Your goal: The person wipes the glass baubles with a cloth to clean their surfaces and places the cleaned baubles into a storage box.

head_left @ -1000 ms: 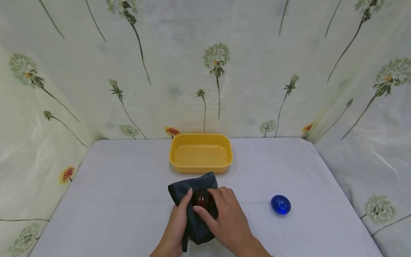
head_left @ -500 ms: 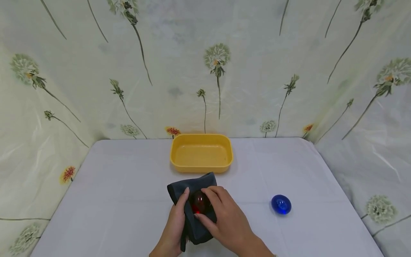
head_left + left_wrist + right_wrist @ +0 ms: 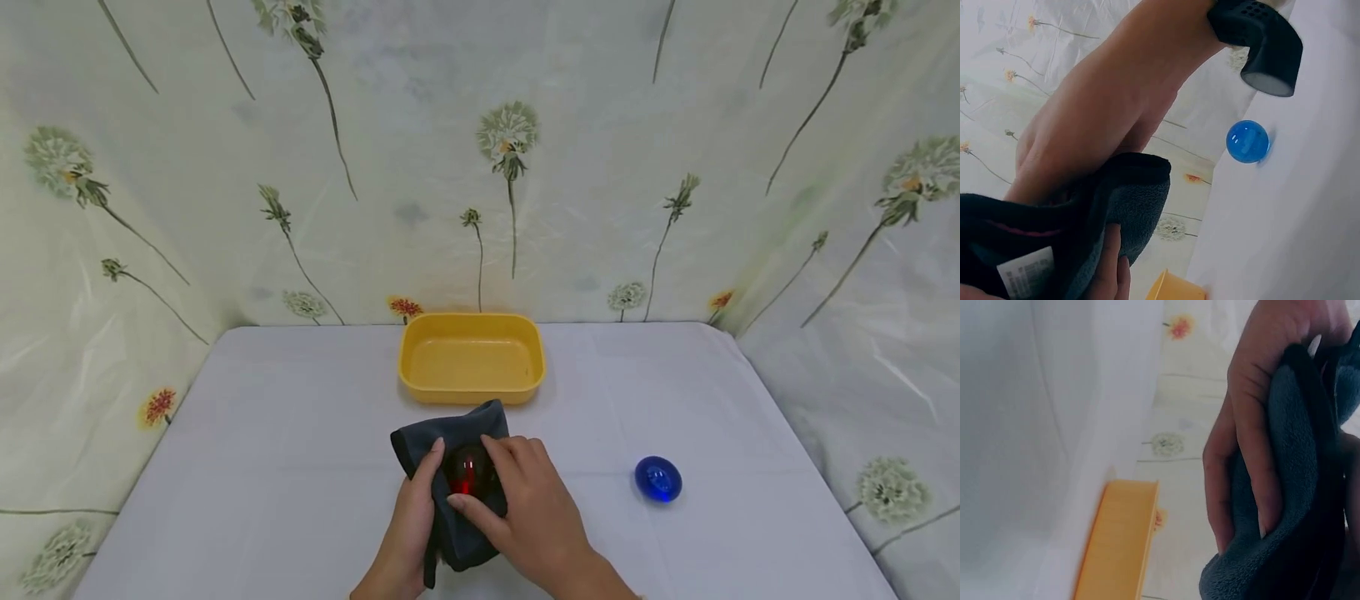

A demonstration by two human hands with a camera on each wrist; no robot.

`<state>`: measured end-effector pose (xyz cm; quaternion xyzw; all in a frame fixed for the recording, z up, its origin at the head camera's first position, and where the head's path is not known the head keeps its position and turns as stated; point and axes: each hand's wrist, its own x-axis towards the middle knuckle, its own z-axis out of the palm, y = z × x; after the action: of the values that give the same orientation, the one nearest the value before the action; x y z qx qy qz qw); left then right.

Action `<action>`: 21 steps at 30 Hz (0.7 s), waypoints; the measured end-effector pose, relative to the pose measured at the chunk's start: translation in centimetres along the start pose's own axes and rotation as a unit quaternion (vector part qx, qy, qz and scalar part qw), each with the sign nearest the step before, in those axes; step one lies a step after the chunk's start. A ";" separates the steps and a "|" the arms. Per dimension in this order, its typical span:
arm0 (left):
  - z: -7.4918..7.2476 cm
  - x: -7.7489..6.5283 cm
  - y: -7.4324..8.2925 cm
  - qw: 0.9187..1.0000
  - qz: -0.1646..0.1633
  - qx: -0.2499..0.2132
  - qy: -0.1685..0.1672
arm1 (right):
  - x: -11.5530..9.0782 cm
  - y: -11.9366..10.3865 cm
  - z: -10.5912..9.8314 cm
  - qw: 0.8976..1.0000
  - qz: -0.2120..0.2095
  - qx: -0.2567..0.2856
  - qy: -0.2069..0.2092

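Note:
A dark red glassy ball (image 3: 468, 472) lies in a dark blue-grey cloth (image 3: 472, 533) at the front middle of the head view. My left hand (image 3: 408, 521) holds the cloth from the left, thumb over its top; in the right wrist view its fingers (image 3: 1254, 444) curl around the cloth's underside. From the right, my right hand (image 3: 536, 517) grips the ball between thumb and fingertips. The ball's underside is hidden by the cloth. A white label (image 3: 1026, 274) shows on the cloth in the left wrist view.
Behind the hands stands a yellow tray (image 3: 471, 392) with nothing in it. A blue glassy ball (image 3: 658, 479) rests on the white table (image 3: 300, 467) to the right. A flower-printed curtain (image 3: 420, 167) surrounds the table's back and sides.
The red ball has turned slightly under my right fingers, its bright red glint showing more. Both hands and the cloth have shifted only a little; tray and blue ball stay put.

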<state>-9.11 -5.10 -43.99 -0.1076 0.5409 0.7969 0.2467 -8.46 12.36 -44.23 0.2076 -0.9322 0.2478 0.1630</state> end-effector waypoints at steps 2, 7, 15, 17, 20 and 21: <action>0.0 0.0 0.0 1.000 0.002 0.000 0.008 | -0.1 0.0 0.0 1.000 -0.016 0.001 -0.005; -0.1 0.0 0.0 1.000 0.011 -0.006 0.002 | -0.3 0.2 0.1 0.998 -0.063 0.015 0.017; -0.3 0.0 -0.2 1.000 0.014 -0.015 -0.017 | -0.1 0.5 0.3 0.997 -0.059 0.033 0.028; -0.3 0.1 -0.2 1.000 0.011 -0.004 -0.013 | 0.0 0.5 0.4 0.997 -0.051 0.038 0.032; -0.3 0.2 -0.2 1.000 0.008 0.015 -0.006 | 0.0 0.5 0.5 0.998 -0.037 0.042 0.040; -0.4 0.2 -0.2 1.000 0.008 0.021 -0.005 | 0.1 0.4 0.6 0.998 -0.031 0.042 0.041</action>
<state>-9.21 -5.29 -44.42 -0.0937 0.5567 0.7882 0.2452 -8.84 12.39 -44.84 0.2332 -0.9064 0.2902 0.1998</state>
